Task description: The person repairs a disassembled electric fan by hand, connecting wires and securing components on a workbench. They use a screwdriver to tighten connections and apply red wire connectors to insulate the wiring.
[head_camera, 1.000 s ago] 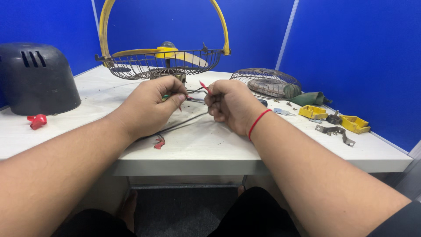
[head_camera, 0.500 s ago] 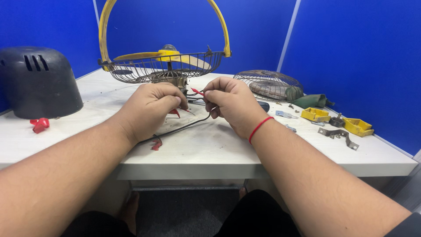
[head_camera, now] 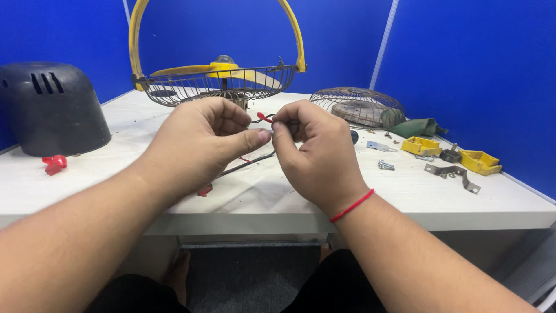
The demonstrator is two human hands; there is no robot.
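My left hand and right hand meet above the front half of the surface, thumbs nearly touching. Both are pinched shut on the wires: the left thumb presses against my curled fingers at the 9 o'clock side, and the right fingers clamp the same bundle from 3 o'clock. A short red end pokes up between the two hands, toward 12 o'clock. The wires' long run trails from under my left hand down toward 7 o'clock, dark leads lying on the surface and ending near a small red connector. Neither hand is nearer; the join sits right between them. Beyond, at 12 o'clock, stands the fan cage the wires lead back to. Further off at 2 o'clock lies a second grille.
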